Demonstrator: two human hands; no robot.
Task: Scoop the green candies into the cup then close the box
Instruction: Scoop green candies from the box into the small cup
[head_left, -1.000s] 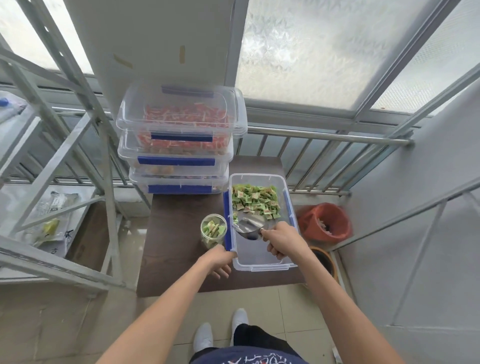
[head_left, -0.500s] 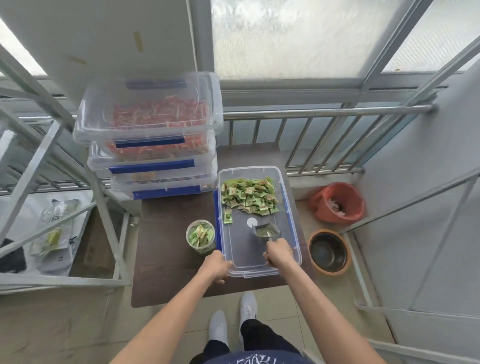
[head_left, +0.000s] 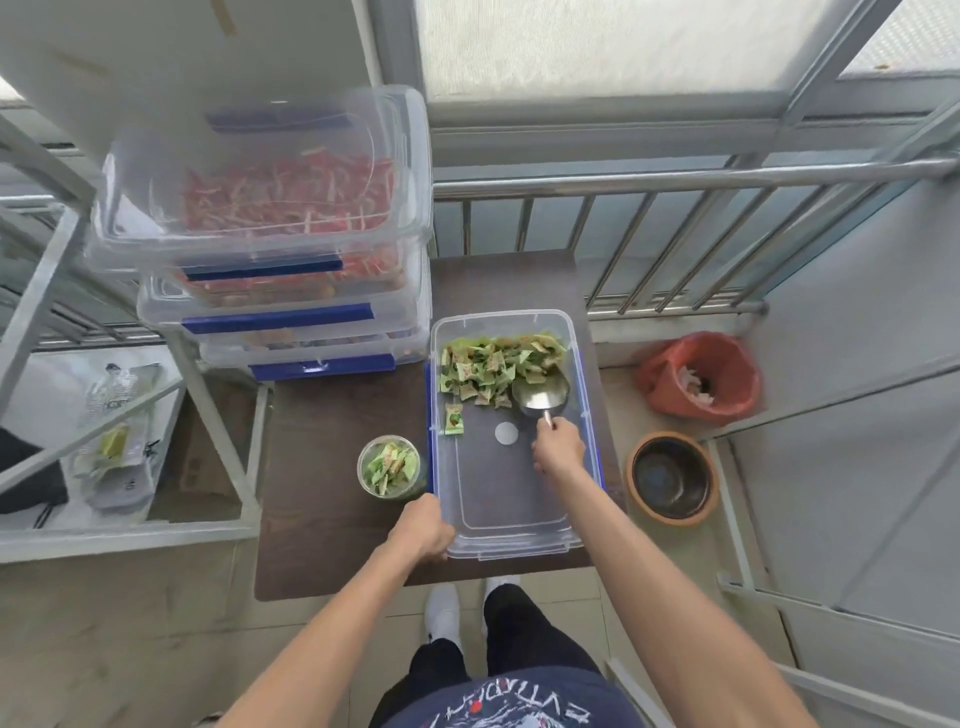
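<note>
I see my right hand (head_left: 558, 448) gripping one scoop (head_left: 541, 396) at the candies (head_left: 498, 366); left hand (head_left: 423, 530) seemingly clasps the one open box (head_left: 511, 540); one cup (head_left: 389, 466), three stacked boxes (head_left: 280, 249)

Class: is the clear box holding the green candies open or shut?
Open: the clear box has no lid, and the scoop reaches inside to the green candies.

- A frosted window (head_left: 597, 47) fills the far wall and lets in soft daylight.
- A steel railing (head_left: 675, 179) with upright bars runs below it.
- A dark brown table (head_left: 332, 467) stands on a beige tiled floor (head_left: 130, 649).
- A grey metal rack (head_left: 52, 291) stands at the left.
- A pale grey wall (head_left: 857, 312) rises at the right.
</note>
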